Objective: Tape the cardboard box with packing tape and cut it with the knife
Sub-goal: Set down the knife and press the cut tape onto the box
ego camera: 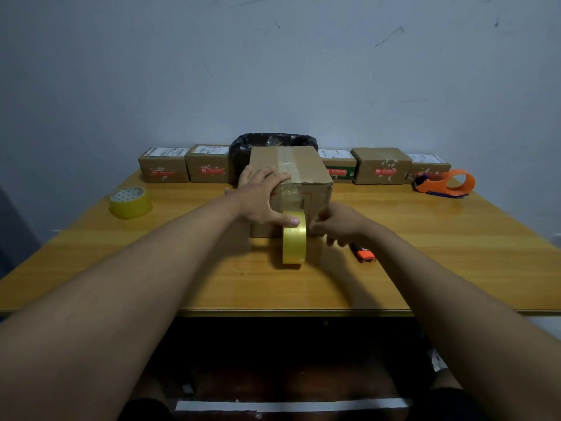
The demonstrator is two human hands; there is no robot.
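Observation:
A brown cardboard box (306, 168) stands in the middle of the wooden table, with clear tape running along its top seam and down its front face. My left hand (261, 196) lies spread over the box's near top edge, its thumb pressing on a yellow packing tape roll (294, 240) that stands on edge against the box front. My right hand (340, 224) is just right of the roll with its fingers curled; what it holds is hidden. An orange and black knife (364, 254) lies on the table beside my right wrist.
A second yellow tape roll (130, 202) lies at the left. An orange tape dispenser (446, 183) sits at the far right. Several small labelled boxes (381, 165) line the back edge, beside a black-lined bin (270, 142). The table's (182, 268) front edge is near me.

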